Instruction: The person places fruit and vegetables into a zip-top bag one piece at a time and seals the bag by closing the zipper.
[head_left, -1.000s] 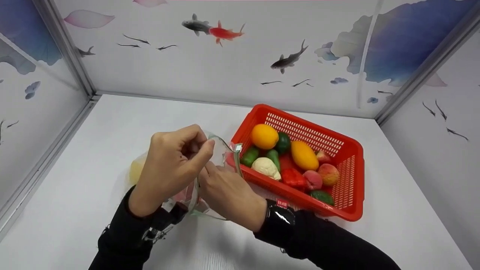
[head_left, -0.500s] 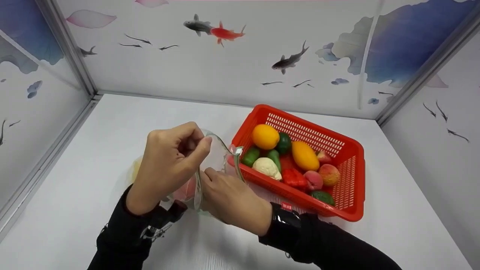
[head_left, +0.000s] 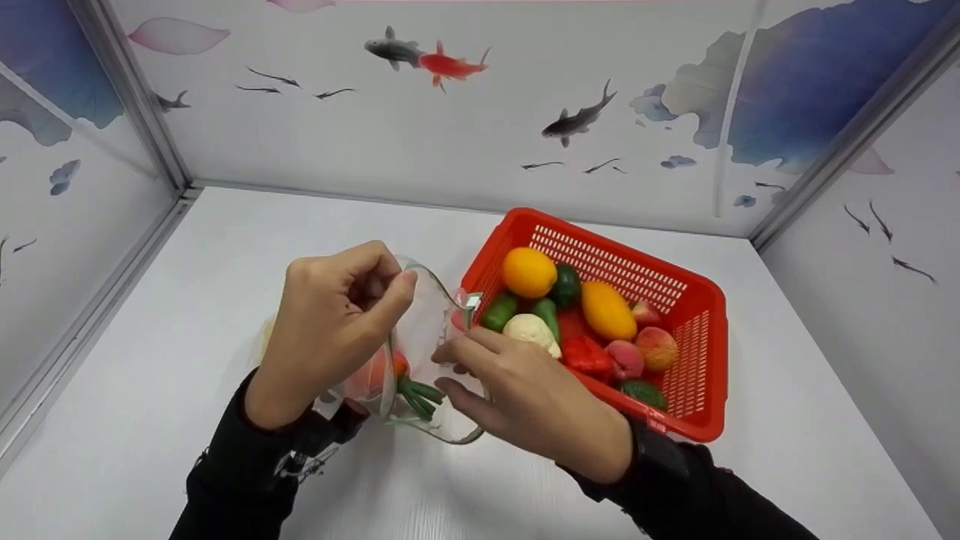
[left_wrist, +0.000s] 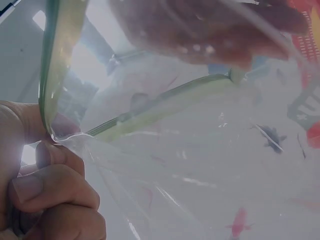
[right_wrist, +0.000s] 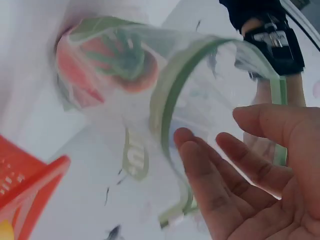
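Note:
My left hand [head_left: 330, 330] pinches the rim of a clear zip bag [head_left: 424, 322] with a green seal strip, in the head view left of the basket. The bag's mouth is spread wide toward my right hand [head_left: 540, 397]. That hand holds nothing; its fingers are parted and slightly bent, right at the mouth. Inside the bag lies an orange-red vegetable with green stalks [head_left: 420, 397], carrot-like. Beside it is a pinkish-red item [right_wrist: 80, 75], seen through the plastic in the right wrist view. A pale yellow thing [head_left: 266, 336] is mostly hidden behind my left hand.
A red plastic basket [head_left: 709, 360] stands right of the bag on the white table [head_left: 247, 225]. It holds an orange [head_left: 529, 272], a mango-like yellow fruit [head_left: 609, 311], a cauliflower [head_left: 531, 334], a red pepper [head_left: 586, 358], peaches and green vegetables. Printed panels enclose the back and sides.
My right hand has come out of the bag's mouth, moving right, and its fingers have spread. The green-stalked vegetable now shows inside. My left hand has shifted slightly left, still pinching the rim.

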